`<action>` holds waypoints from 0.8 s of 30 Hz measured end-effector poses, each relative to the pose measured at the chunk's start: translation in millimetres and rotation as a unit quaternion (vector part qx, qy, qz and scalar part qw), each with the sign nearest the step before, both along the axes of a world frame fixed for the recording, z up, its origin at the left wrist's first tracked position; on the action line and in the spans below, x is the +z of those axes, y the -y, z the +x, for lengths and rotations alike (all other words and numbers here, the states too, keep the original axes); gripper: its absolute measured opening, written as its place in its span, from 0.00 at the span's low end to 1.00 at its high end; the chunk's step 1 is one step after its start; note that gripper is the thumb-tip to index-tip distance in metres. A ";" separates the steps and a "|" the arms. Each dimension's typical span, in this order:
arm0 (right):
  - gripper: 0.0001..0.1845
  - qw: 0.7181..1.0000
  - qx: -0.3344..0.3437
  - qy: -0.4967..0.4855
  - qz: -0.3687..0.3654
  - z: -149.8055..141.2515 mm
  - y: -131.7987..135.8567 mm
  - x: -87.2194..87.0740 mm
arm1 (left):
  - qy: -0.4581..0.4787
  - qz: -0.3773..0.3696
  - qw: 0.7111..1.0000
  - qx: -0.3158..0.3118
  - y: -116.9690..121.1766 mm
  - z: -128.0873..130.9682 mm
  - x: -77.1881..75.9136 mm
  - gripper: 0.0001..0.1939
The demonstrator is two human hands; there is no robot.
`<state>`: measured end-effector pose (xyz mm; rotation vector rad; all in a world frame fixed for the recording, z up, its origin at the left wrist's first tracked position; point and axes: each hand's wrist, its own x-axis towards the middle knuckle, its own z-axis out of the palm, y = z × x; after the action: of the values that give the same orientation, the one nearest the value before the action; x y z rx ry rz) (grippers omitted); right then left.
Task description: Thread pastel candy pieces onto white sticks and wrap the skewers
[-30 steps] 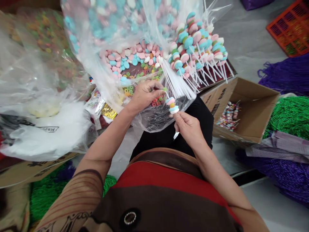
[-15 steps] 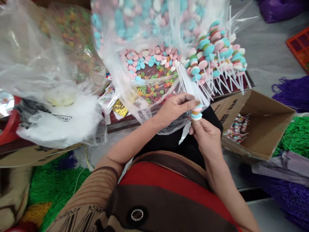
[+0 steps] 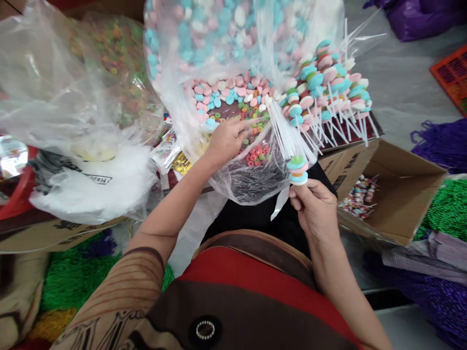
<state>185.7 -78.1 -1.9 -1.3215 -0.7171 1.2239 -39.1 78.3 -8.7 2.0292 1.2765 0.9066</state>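
My right hand (image 3: 315, 206) is closed on the white stick of a candy skewer (image 3: 297, 170) stacked with blue, pink, orange and green pieces, held upright over my lap. My left hand (image 3: 228, 137) reaches into the tray of loose candies (image 3: 233, 99), its fingers curled over the small coloured ring candies (image 3: 256, 154); whether it holds one is hidden. A bundle of bare white sticks (image 3: 286, 133) lies between my hands. Several finished skewers (image 3: 326, 87) are piled at the tray's right.
A clear plastic bag of pink and blue candies (image 3: 219, 34) rises behind the tray. Crumpled plastic bags (image 3: 69, 112) lie to the left. An open cardboard box (image 3: 386, 189) with wrapped sweets sits at right, beside green (image 3: 447, 204) and purple (image 3: 441, 141) fringe. An orange crate (image 3: 452, 73) is far right.
My left hand left the skewer's top and moved up-left into the ring candies. My right hand kept the skewer nearly still, now with a green ring on top.
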 end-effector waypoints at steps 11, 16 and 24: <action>0.12 0.999 0.035 0.005 -0.004 -4.1 1.2 -1.4 | 0.006 -0.053 0.999 0.006 -5.1 -4.8 -16.3 0.06; 0.11 0.997 0.054 0.052 -0.007 -8.4 0.6 -3.9 | 0.260 -0.178 0.949 -0.027 23.0 11.4 1.2 0.20; 0.12 0.981 0.060 0.184 -0.007 -7.9 3.0 5.2 | 0.329 -0.174 0.928 -0.018 43.3 36.9 0.2 0.22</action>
<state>177.8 -81.0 3.3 -1.5549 -1.0649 1.0903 -2.2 35.0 -8.5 1.3006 0.9295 1.1214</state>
